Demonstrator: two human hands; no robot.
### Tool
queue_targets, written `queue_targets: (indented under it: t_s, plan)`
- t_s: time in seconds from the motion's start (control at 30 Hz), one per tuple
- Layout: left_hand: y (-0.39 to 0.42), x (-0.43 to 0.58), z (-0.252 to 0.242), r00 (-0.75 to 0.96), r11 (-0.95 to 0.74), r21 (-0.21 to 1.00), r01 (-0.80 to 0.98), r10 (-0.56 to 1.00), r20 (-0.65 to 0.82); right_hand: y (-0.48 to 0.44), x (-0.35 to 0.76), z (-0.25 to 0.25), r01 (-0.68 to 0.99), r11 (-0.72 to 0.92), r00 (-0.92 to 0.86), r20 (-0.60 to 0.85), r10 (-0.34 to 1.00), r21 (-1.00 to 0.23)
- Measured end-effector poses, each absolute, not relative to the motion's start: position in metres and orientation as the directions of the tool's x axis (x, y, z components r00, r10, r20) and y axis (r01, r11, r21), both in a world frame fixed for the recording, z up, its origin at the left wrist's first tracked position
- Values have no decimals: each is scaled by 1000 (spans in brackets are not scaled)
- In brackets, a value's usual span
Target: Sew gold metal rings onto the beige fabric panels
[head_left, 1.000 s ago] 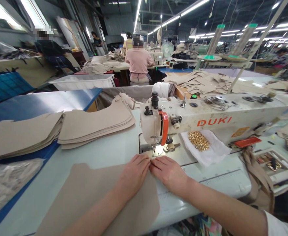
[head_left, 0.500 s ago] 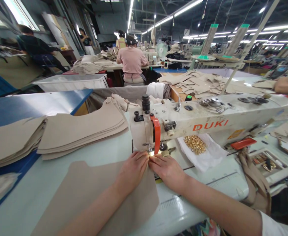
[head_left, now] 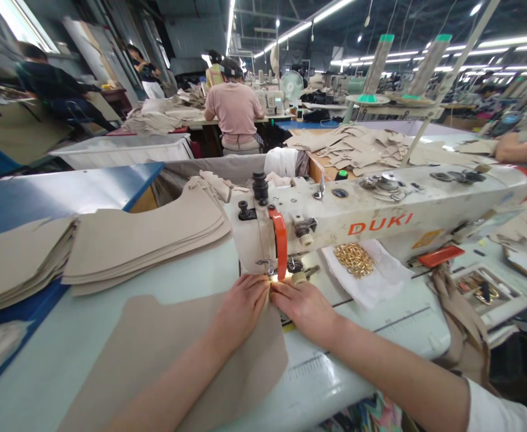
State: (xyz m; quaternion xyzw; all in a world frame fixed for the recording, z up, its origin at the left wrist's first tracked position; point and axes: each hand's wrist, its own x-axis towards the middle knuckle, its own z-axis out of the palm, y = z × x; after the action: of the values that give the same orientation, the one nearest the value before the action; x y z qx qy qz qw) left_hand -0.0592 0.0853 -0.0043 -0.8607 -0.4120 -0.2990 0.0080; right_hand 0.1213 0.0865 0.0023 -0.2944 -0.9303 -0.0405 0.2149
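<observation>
A flat beige fabric panel (head_left: pixel 164 336) lies on the sewing machine's pale table, its upper right corner under the machine head. My left hand (head_left: pixel 244 306) has its fingers closed together on that corner, just in front of the needle area. Close beside it, my right hand (head_left: pixel 303 309) pinches the same edge, thumb and fingertips nearly meeting the left ones. The fingertips hide what exactly lies between them. Above them stands the white sewing machine (head_left: pixel 326 219) with an orange guard (head_left: pixel 280 243) and a lit lamp by the needle.
Stacked beige panels (head_left: pixel 150 240) lie to the left. Gold metal rings (head_left: pixel 354 260) rest on a white cloth (head_left: pixel 376 288) right of the needle. Farther right are a parts tray (head_left: pixel 493 294) and hanging beige strips (head_left: pixel 464 324). A person in pink (head_left: pixel 234 111) sits ahead.
The whole view has shifted slightly, so the scene sits a little farther left. Both hands stay at the needle area on the panel, with hardly any movement.
</observation>
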Motion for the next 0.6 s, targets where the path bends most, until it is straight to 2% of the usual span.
queue_targets:
  t_s: [0.6]
  plan:
    - [87, -59, 0, 458, -655, 230, 720, 698, 551, 87, 118, 0, 571, 817, -735, 393, 553, -84]
